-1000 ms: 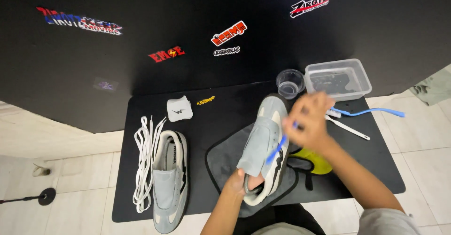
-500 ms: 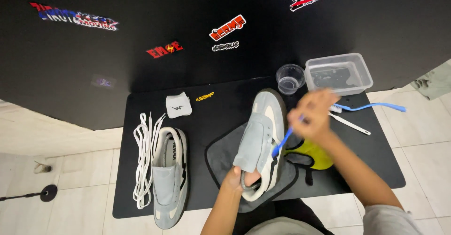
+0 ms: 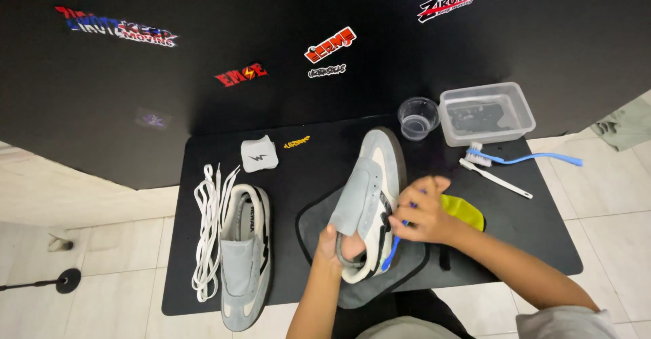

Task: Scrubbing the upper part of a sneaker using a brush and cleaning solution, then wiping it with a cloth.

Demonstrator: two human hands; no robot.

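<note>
**A:** Start at the fingers. What do they hold?

**B:** The right hand (image 3: 422,211) has its fingers clamped on a blue brush (image 3: 392,247), whose tip pokes out below the fist against the side of the grey and cream shoe (image 3: 369,200). The left hand (image 3: 339,244) has its fingers wrapped around the heel end of that shoe, holding it tilted above the grey cloth (image 3: 319,224) on the black table (image 3: 203,291).

**A:** What has changed in the last second?

**B:** The right hand was up by the toe, blurred in motion; now it is down at the middle of the shoe's side, near the heel. The left hand's grip looks the same. I'd judge the brushing is running along the sidewall toward the heel, well under way.

**A:** And around them?

**B:** A yellow cloth (image 3: 466,210) lies just beside the right hand. Farther back are a blue-handled brush (image 3: 522,158) and a white brush (image 3: 495,180), then a clear cup (image 3: 418,117) beside a clear rectangular tub (image 3: 485,112). To the left lie the second shoe (image 3: 245,257), white laces (image 3: 207,237) and a small white pad (image 3: 259,156).

**A:** Any labels?

**B:** Stickers on the black wall: a red and blue one (image 3: 115,28) far left, two red ones (image 3: 241,75) in the middle, a red and white one (image 3: 446,5) to the right. A small yellow sticker (image 3: 296,142) sits on the table beside the pad.
</note>
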